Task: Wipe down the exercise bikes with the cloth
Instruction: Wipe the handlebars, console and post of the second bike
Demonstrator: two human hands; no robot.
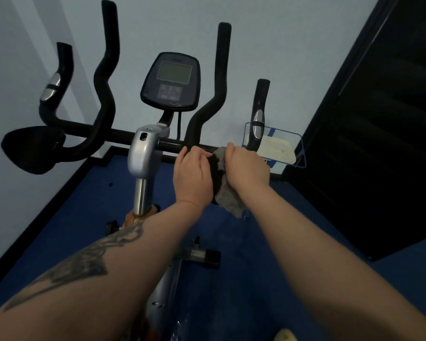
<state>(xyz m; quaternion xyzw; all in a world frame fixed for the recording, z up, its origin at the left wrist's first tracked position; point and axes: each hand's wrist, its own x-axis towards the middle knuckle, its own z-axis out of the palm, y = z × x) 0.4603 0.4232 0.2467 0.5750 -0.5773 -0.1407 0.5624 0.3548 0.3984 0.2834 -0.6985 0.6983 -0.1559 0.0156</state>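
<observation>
An exercise bike [143, 153] with black handlebars and a grey console [171, 81] stands in front of me against a pale wall. A grey cloth [228, 193] is draped over the black elbow pad on the right side of the handlebar. My right hand [246, 166] grips the cloth from above, fingers curled over it. My left hand [192, 175] sits just left of the cloth, its curled fingers on the pad and crossbar beside the cloth. Both hands hide most of the pad.
The left elbow pad [32, 148] juts out at the left. A blue wire basket [278, 146] holding a pale flat item stands behind the right grip. A dark door [379, 131] fills the right side. Blue floor [244, 279] lies below, with the bike's frame between my forearms.
</observation>
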